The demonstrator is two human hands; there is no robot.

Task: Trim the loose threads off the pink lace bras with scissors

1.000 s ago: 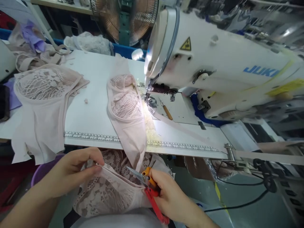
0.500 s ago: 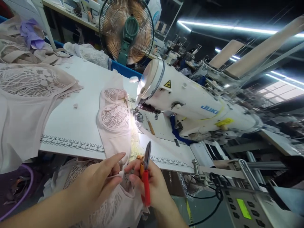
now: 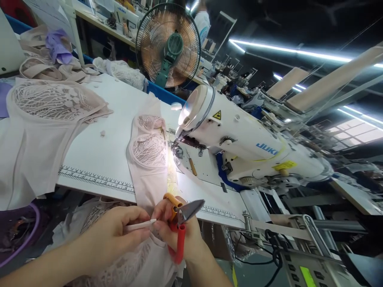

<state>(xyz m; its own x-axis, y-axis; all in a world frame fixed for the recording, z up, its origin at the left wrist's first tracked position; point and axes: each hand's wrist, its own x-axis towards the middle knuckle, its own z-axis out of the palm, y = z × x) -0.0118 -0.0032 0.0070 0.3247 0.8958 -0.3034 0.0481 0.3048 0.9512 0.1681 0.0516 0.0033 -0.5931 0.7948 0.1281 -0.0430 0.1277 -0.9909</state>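
Observation:
My left hand point(image 3: 119, 233) pinches a thin white strip point(image 3: 140, 225) between thumb and fingers. Close beside it, my right hand point(image 3: 176, 223) holds scissors point(image 3: 190, 210) with orange and red handles, their blades pointing right. Its thumb and fingertips meet at the tip of the white strip. A pale pink lace bra piece point(image 3: 149, 155) lies on the white table point(image 3: 98, 139), its left part flat and its edge by the sewing machine needle area. More lace fabric point(image 3: 143, 259) hangs below my hands.
A white sewing machine point(image 3: 239, 135) stands right of the bra piece. A wooden-handled tool point(image 3: 192, 165) lies on its bed. Another lace garment point(image 3: 44, 119) lies at left. A fan point(image 3: 169, 46) stands behind; a control panel point(image 3: 302, 259) is at lower right.
The scissors have turned from upright to pointing right, with their handles farther apart. More of the white strip shows at my left fingertips. The whole view has shifted slightly.

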